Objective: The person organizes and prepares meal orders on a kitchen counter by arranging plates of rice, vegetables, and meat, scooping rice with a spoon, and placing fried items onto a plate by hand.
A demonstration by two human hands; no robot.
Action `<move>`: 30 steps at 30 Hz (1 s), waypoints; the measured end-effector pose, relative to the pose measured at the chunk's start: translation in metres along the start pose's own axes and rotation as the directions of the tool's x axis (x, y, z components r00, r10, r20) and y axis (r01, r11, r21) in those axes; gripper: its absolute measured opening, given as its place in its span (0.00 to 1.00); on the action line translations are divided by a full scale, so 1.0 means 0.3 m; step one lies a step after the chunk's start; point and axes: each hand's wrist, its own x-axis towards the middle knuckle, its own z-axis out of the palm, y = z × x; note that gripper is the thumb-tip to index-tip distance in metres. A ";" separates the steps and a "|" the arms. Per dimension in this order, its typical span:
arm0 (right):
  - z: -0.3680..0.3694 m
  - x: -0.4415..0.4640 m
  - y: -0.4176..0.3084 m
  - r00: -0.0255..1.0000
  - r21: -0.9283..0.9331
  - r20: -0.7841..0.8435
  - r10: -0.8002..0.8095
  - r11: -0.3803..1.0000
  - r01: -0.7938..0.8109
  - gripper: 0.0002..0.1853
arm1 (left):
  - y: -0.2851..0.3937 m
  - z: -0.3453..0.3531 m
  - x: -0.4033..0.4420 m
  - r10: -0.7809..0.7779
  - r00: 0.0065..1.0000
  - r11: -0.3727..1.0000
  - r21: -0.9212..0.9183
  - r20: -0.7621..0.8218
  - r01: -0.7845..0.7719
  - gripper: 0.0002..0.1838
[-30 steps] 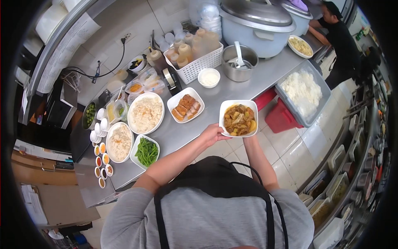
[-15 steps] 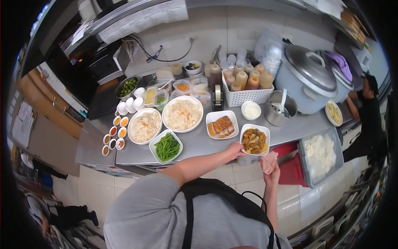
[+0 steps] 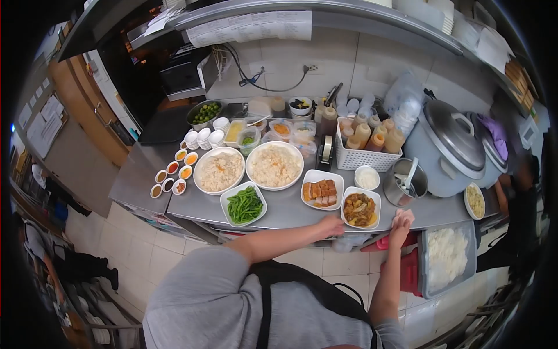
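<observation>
A square white bowl of brown stewed meat and vegetables (image 3: pixel 361 209) stands near the counter's front edge. Just left of it is my left hand (image 3: pixel 331 225), fingers loosely stretched and holding nothing that I can see. My right hand (image 3: pixel 399 234) grips a crumpled pink cloth (image 3: pixel 403 217) at the counter edge, right of the stew bowl. Behind my left hand sits a square white bowl of sliced crispy meat (image 3: pixel 322 192). A small bowl of white food (image 3: pixel 367 178) stands behind the stew, beside a steel pot (image 3: pixel 405 181) with a ladle.
Two bowls of rice (image 3: pixel 219 170) and a bowl of green vegetables (image 3: pixel 244 205) stand to the left, near several sauce cups (image 3: pixel 172 167). A basket of squeeze bottles (image 3: pixel 363 158) and a large cooker (image 3: pixel 451 139) line the back. One person (image 3: pixel 517 215) stands at far right.
The stew bowl, previously held at the counter edge, now rests farther in beside the meat bowl. My left hand has let go of it. My right hand has moved the cloth onto the counter edge.
</observation>
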 end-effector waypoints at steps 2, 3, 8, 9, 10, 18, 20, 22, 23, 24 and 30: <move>-0.055 -0.026 -0.088 0.986 0.075 0.160 0.044 0.996 -0.056 0.19 | 0.009 -0.062 -0.053 -0.127 0.985 0.971 0.218 0.117 0.100 0.18; -0.101 -0.053 -0.156 0.984 0.060 0.176 0.018 0.998 -0.029 0.19 | 0.016 -0.088 -0.088 -0.119 0.986 0.973 0.214 0.117 0.092 0.18; -0.201 -0.214 -0.339 0.821 0.280 0.562 0.105 0.909 -0.308 0.14 | 0.037 -0.149 -0.260 -0.047 0.958 0.649 0.738 0.284 -0.187 0.20; -0.217 -0.246 -0.375 0.752 0.429 0.658 0.032 0.805 -0.410 0.13 | 0.035 -0.141 -0.289 -0.047 0.957 0.648 0.738 0.287 -0.189 0.20; -0.230 -0.274 -0.416 0.683 0.543 0.728 -0.066 0.663 -0.515 0.12 | 0.035 -0.132 -0.320 0.261 0.881 0.401 0.786 0.394 -0.470 0.18; -0.376 -0.222 -0.803 0.625 0.648 0.757 -0.190 0.337 -0.683 0.11 | 0.226 -0.209 -0.384 0.283 0.843 0.074 0.866 0.457 -0.494 0.13; -0.358 -0.205 -0.889 0.689 0.695 0.689 -0.224 0.474 -0.541 0.11 | 0.319 -0.278 -0.405 0.478 0.694 0.008 0.788 0.538 -0.616 0.14; -0.329 -0.190 -0.987 0.774 0.764 0.560 -0.294 0.544 -0.346 0.12 | 0.499 -0.341 -0.480 0.623 0.673 0.016 0.854 0.398 -0.519 0.13; -0.311 -0.193 -1.033 0.820 0.793 0.426 -0.382 0.593 -0.136 0.14 | 0.605 -0.383 -0.513 0.598 0.780 0.165 0.924 0.184 -0.345 0.14; -0.283 -0.208 -1.072 0.827 0.790 0.428 -0.364 0.596 -0.147 0.14 | 0.704 -0.455 -0.529 0.708 0.664 0.135 0.876 0.242 -0.462 0.17; -0.007 -0.363 -1.188 0.751 0.410 0.284 -0.596 0.783 0.467 0.19 | 1.293 -0.574 -0.881 0.884 0.306 -0.230 0.899 0.354 -0.374 0.13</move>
